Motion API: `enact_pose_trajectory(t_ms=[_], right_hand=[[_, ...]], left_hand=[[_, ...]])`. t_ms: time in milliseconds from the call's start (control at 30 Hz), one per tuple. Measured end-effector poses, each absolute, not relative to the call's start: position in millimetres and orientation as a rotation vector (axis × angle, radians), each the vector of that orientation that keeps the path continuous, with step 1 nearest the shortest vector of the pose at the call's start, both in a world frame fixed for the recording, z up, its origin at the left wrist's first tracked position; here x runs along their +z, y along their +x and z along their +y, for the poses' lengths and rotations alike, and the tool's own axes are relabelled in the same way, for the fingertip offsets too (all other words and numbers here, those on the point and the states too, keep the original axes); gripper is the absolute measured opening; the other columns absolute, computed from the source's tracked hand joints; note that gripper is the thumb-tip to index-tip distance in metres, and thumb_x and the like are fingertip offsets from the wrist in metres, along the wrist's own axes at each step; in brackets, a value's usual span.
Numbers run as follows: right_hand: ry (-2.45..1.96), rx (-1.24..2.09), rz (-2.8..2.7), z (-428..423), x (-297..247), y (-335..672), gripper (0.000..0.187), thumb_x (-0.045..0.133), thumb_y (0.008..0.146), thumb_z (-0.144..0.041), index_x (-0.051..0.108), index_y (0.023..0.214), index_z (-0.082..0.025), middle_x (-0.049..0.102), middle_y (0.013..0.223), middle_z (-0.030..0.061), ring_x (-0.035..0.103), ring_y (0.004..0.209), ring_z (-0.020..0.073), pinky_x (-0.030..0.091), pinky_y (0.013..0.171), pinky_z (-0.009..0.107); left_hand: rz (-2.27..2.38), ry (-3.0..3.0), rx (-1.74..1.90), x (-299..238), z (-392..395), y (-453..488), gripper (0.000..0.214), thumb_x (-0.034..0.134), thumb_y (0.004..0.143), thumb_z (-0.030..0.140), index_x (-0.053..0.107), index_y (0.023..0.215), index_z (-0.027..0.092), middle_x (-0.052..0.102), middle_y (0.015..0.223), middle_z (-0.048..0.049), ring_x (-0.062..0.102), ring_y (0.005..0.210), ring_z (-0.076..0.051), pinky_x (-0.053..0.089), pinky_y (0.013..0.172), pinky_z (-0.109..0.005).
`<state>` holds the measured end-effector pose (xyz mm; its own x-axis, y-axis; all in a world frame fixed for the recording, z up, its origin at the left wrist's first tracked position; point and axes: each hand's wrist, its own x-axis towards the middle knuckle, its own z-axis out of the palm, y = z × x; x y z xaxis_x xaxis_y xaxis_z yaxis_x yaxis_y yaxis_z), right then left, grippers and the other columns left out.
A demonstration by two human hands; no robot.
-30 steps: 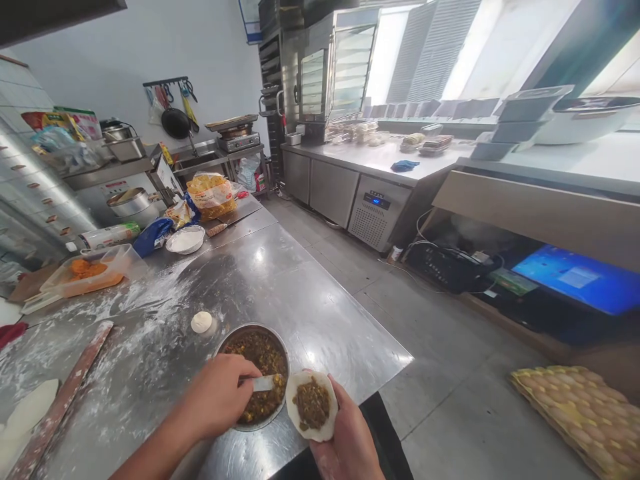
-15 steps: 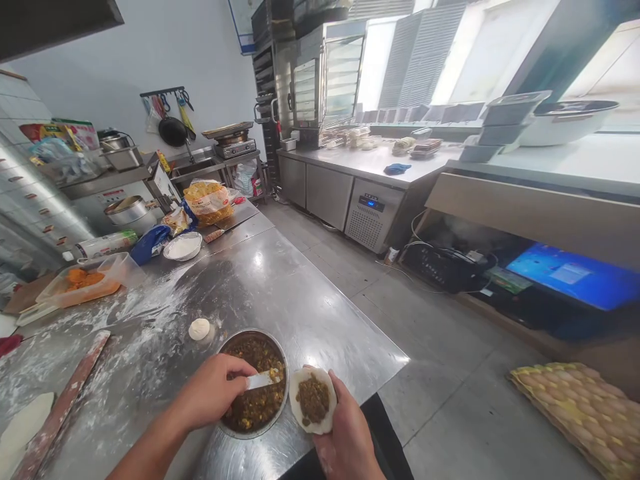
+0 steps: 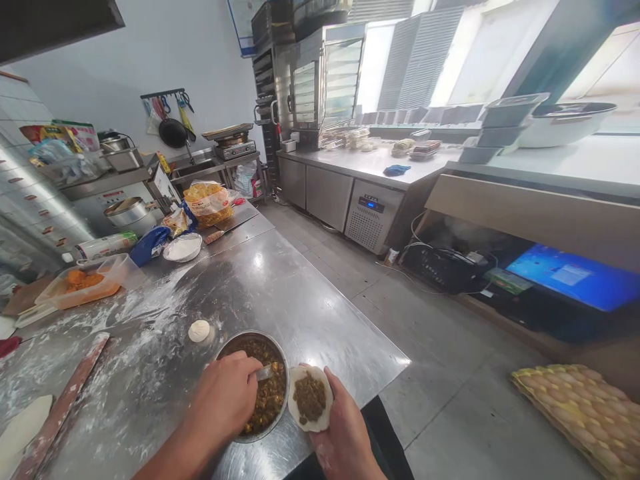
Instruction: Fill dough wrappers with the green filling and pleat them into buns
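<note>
Left hand (image 3: 223, 393) closed around a narrow flat spatula (image 3: 264, 372), its blade apparently dipping into brown, chunky filling (image 3: 267, 397) inside a stainless steel bowl (image 3: 253, 334). Right hand (image 3: 347, 440) just beside the bowl, its fingers (image 3: 330, 385) curved up around a round dough wrapper (image 3: 299, 421), which is cupped in the palm and topped with a mound of the same filling. Beyond the hands, on a floured stainless steel worktable (image 3: 300, 300): a small dough ball (image 3: 199, 331), a wooden rolling pin (image 3: 60, 407) and a flattened dough round (image 3: 23, 420). Farther along, a bowl of flour (image 3: 183, 247) and a plastic tub of orange food (image 3: 80, 290)
</note>
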<state>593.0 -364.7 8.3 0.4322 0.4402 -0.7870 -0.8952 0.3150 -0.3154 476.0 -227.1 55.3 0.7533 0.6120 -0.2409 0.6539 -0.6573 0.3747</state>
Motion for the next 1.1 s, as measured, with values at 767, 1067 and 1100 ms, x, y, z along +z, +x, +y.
enact_pose_trajectory(t_ms=[767, 1067, 1100], right_hand=[[-0.652, 1.012, 0.547, -355, 28, 592, 0.030, 0.067, 0.091, -0.036, 0.075, 0.106, -0.012, 0.080, 0.089, 0.0085, 0.073, 0.077, 0.0221, 0.058, 0.065, 0.031], [-0.609, 1.093, 0.541, -345, 32, 569, 0.034, 0.074, 0.086, -0.044, 0.075, 0.105, -0.016, 0.078, 0.091, 0.0088, 0.074, 0.087, 0.0272, 0.059, 0.073, 0.035], [-0.628, 1.091, 0.536, -346, 32, 568, 0.035, 0.073, 0.087, -0.044, 0.075, 0.106, -0.015, 0.078, 0.091, 0.0090, 0.074, 0.087, 0.0268, 0.058, 0.073, 0.034]], left_hand=[[0.807, 2.331, 0.263, 37, -239, 431, 0.036, 0.050, 0.102, 0.035, 0.071, 0.132, 0.031, 0.074, 0.126, -0.0043, 0.070, 0.114, -0.020, 0.056, 0.098, -0.028], [0.682, 3.096, 0.889, -16, -285, 414, 0.064, 0.051, 0.096, 0.005, 0.055, 0.150, 0.039, 0.074, 0.115, -0.0055, 0.076, 0.091, -0.017, 0.061, 0.086, -0.026], [0.687, 3.094, 0.878, -14, -283, 411, 0.063, 0.051, 0.097, 0.007, 0.055, 0.150, 0.040, 0.074, 0.115, -0.0052, 0.076, 0.092, -0.017, 0.061, 0.086, -0.026]])
